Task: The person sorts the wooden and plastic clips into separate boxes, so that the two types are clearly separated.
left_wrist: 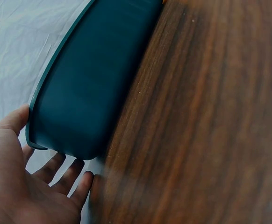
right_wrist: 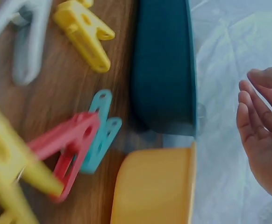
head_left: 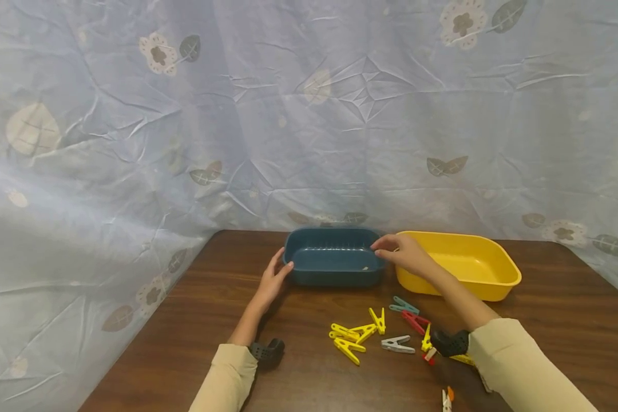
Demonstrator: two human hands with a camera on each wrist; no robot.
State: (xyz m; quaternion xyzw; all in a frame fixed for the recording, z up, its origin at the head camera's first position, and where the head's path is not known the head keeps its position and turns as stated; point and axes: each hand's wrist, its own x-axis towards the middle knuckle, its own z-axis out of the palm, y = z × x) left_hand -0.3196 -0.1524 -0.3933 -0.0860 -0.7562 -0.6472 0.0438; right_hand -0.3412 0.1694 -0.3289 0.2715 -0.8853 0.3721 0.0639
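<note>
At the blue basin's nine o'clock, pushing by the spread left hand alone could swivel it; the relaxed right hand looks empty.

Head view softly lit; blue tray glinting; left wrist view dim; nearest yellow clothespin blurred.

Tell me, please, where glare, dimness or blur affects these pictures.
Head view: small bright reflections inside the dark blue rectangular plastic bin; left wrist view: dim overall, with the brown wood-grain table soft toward the right; right wrist view: the yellow plastic clothespin at the lower left and the grey plastic clothespin at the upper left blurred, the teal plastic clothespin sharper.
</note>
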